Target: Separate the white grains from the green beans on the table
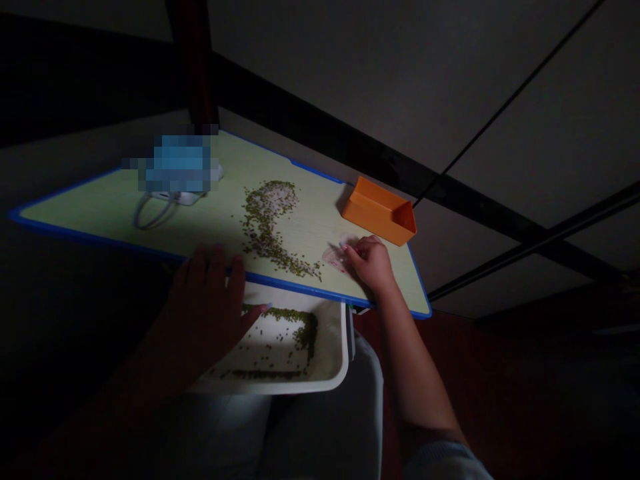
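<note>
A pale green board (300,220) with a blue rim carries a curved heap of small green beans or seeds (265,213) mixed with whitish grains. My left hand (210,307) is open, its fingers spread over the board's near edge and its thumb over a white tub (340,360). More green beans lie scattered inside that tub, below the board. To the right of the heap, my right hand (370,263) is closed in a pinch low over the board. At its fingertips is a small pale, see-through piece (335,259) with reddish marks, its kind unclear.
An orange open box (380,210) stands at the board's far right edge. On the left of the board sits a blurred-out blue item on a white device with a looped grey cord (153,213). Dark-edged light panels (350,73) rise behind.
</note>
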{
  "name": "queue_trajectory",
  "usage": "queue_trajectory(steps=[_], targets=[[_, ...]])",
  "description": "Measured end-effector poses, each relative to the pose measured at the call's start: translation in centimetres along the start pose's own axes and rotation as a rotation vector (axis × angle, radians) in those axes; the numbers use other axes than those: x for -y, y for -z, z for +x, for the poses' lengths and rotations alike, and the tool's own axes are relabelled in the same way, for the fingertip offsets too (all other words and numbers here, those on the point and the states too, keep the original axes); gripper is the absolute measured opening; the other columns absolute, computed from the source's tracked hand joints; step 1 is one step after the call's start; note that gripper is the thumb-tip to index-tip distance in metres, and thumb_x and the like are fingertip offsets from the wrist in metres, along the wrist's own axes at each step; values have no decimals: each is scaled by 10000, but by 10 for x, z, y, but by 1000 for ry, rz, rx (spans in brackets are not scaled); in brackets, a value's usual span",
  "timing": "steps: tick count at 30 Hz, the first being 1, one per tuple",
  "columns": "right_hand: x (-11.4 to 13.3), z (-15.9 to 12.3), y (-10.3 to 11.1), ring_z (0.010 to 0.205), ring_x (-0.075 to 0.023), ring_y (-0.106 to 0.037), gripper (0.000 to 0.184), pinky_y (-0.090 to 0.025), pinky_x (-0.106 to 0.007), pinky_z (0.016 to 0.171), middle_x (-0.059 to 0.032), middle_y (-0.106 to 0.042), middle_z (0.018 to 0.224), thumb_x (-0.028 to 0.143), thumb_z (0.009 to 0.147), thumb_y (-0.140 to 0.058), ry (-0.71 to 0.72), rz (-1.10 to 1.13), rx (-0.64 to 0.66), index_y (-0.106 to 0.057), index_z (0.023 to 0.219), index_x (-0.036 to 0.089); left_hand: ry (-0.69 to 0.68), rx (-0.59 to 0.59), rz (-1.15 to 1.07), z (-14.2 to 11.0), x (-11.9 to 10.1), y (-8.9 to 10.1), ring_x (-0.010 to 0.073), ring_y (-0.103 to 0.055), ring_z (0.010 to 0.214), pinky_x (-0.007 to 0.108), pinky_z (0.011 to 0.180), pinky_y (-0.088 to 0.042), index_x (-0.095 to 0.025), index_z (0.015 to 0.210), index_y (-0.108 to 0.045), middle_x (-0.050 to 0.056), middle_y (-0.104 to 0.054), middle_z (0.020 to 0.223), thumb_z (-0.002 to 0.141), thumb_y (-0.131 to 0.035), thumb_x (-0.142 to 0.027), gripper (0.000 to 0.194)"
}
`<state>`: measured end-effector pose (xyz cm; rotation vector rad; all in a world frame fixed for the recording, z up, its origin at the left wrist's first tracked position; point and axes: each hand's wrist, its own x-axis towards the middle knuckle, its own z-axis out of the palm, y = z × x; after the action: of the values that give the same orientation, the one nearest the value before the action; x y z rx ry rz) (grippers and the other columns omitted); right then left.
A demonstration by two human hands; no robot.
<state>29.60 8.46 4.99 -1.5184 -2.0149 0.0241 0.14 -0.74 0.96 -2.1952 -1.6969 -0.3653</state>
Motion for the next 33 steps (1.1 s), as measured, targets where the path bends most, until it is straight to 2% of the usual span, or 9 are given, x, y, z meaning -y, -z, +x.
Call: queue_trajectory(steps=[5, 11, 14, 17, 21, 24, 29, 33], targets=[[5, 1, -1, 683, -193, -475, 451, -375, -348, 723, -17, -521, 594, 355, 906, -638, 17, 13, -9, -469, 506, 235, 4, 2, -30, 0, 1, -1, 503, -369, 1446, 627, 1106, -404, -11, 1383, -430, 366, -449, 1465, 834, -502, -539, 765], [-2, -1, 1, 663, -177, -467, 472, -368, -334, 734, 1, -498, 581, 367, 928, -603, -32, 85, -151, -409, 517, 238, 1, 25, -18, 1, 2, -2, 506, -383, 1431, 615, 1123, -396, -4, 1389, -415, 360, -434, 1468, 834, -499, -558, 788], [-2, -2, 1, 659, -172, -477, 480, -377, -329, 741, 8, -498, 574, 339, 928, -605, 45, 192, -74, -406, 503, 236, -2, 14, -23, 1, 3, -3, 517, -390, 1422, 621, 1105, -410, 6, 1383, -430, 369, -444, 1457, 841, -486, -551, 779], [-1, -2, 0, 697, -176, -487, 451, -372, -330, 747, 2, -522, 593, 330, 898, -656, 55, 168, 0, -474, 498, 225, -19, -23, -27, -1, 3, -5, 533, -394, 1416, 625, 1109, -402, 44, 1363, -457, 402, -447, 1444, 839, -498, -530, 778], [-3, -1, -3, 697, -167, -490, 453, -369, -330, 766, 1, -540, 610, 354, 902, -656, -49, 91, -77, -499, 502, 213, -27, -67, -1, -2, 4, -10, 550, -423, 1390, 638, 1073, -426, 61, 1347, -485, 424, -459, 1427, 849, -486, -503, 752], [-8, 1, -6, 681, -165, -494, 477, -373, -316, 741, 5, -528, 588, 367, 904, -639, -41, 97, -117, -454, 489, 220, -19, -66, -8, -1, 4, -13, 545, -458, 1366, 638, 1063, -434, 48, 1333, -516, 415, -479, 1422, 824, -537, -485, 737], [-11, 1, -10, 680, -174, -517, 425, -380, -319, 745, -16, -580, 614, 353, 915, -596, -55, 35, -176, -511, 522, 217, 65, 18, -83, 4, 1, -9, 501, -445, 1404, 608, 1113, -407, 10, 1368, -513, 371, -494, 1453, 797, -592, -477, 755], [-8, -2, -8, 729, -206, -535, 422, -367, -337, 747, -67, -639, 678, 363, 951, -542, -106, -135, -209, -608, 566, 202, 98, 132, -130, 3, -3, -2, 465, -344, 1488, 599, 1189, -324, -42, 1423, -478, 332, -410, 1549, 799, -607, -464, 764]])
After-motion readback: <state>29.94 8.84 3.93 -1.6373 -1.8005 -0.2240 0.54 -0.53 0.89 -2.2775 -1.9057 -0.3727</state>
